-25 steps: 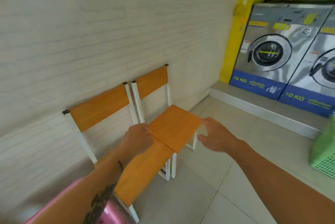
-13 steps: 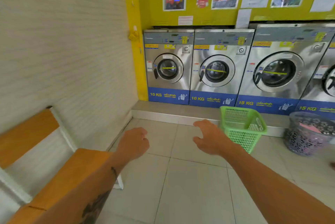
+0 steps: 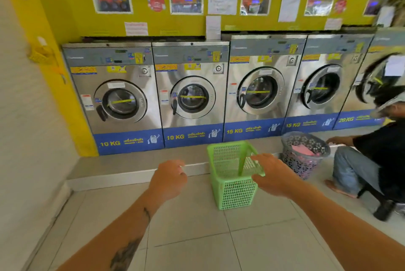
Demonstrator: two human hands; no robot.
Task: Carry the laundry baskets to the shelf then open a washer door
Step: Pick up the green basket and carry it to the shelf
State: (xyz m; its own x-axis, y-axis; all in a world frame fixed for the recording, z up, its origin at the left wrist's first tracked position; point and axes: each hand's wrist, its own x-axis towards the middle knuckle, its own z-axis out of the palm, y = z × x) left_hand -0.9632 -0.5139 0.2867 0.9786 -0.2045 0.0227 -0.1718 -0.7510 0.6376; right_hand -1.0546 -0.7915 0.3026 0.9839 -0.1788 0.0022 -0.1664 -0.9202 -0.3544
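While empty, both hands' fingers [image 3: 259,157] curl loosely.

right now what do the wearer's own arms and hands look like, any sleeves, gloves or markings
Both arms are bare as far as the frame shows: no sleeves, gloves, watch or rings visible. The left hand has a forearm with dark tattoos, a small mark near the wrist and a larger blurred design lower down. The right hand and its forearm show no markings.
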